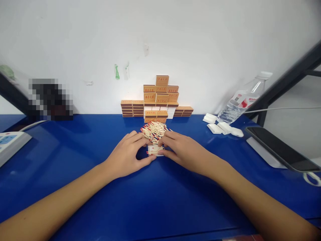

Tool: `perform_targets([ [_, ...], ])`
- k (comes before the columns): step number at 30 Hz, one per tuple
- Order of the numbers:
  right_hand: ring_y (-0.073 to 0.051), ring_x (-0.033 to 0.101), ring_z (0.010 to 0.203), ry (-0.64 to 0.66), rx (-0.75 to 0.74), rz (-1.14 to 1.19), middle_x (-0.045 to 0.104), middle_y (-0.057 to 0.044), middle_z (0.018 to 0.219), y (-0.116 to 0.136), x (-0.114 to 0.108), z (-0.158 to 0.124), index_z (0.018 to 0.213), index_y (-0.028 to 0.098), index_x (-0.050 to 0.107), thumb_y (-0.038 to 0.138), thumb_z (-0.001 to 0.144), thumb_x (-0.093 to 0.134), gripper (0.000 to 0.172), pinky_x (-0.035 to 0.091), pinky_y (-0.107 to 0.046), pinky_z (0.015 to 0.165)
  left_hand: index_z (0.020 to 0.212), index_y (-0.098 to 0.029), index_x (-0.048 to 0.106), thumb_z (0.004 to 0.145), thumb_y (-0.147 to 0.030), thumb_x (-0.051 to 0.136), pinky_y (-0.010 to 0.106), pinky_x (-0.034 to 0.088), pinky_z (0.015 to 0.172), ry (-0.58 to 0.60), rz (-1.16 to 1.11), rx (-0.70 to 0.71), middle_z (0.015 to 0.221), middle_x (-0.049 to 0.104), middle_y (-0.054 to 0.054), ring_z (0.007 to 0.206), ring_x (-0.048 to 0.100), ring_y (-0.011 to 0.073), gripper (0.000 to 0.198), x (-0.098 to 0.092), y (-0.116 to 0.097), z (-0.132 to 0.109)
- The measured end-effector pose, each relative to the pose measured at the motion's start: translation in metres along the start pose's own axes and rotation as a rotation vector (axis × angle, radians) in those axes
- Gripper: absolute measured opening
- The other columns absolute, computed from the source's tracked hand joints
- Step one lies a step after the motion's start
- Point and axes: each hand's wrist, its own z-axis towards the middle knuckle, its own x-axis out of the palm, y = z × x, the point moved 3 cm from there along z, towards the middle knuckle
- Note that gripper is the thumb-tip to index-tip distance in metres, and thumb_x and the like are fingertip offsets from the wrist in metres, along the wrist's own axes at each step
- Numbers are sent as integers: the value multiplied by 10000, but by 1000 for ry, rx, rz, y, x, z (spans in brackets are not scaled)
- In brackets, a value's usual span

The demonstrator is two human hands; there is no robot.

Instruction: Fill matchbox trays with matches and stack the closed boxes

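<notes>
Between my two hands lies a small white matchbox tray [152, 148] with a few red-tipped matches in it. My left hand [129, 152] grips the tray from the left, its thumb at the near edge and its index finger at the far edge. Thumb and fingers of my right hand [179, 147] pinch together over the tray's right end, on matches [152, 153] lying along its near side. Just beyond the tray is a loose pile of red-tipped matches [154, 130]. The tray's right end is hidden by my right fingers.
Orange matchboxes [149, 97] are stacked against the white wall behind the pile. To the right stand a leaning water bottle [239, 97], several white plastic pieces [223, 128] and a phone [283, 147] on a support. A white power strip [12, 144] sits at the left.
</notes>
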Motion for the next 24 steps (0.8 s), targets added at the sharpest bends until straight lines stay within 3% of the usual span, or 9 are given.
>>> perform_targets([
  [4,-204,634,898,14,62,58,668,-72,1040,-8,-9,-2,1063,188,658,283,1072,571,129,445,-311,751,1092,-209,671,947,-462,715,415,476,845,-7,-10,2,1034,695,47,925,578,232,295,-3,-1,0],
  [10,-166,587,766,75,130,101,693,-27,910,-10,-13,-5,902,194,621,304,1039,626,175,377,-300,678,988,-200,667,966,-311,632,422,477,856,-45,-17,54,988,680,56,899,564,228,118,-10,-5,0],
  [24,-149,555,714,56,112,201,680,-24,867,-4,-1,0,871,199,595,242,1016,646,160,361,-278,672,970,-203,706,1010,-219,583,382,492,864,-49,-104,106,968,648,54,914,568,207,131,-4,-5,-1],
])
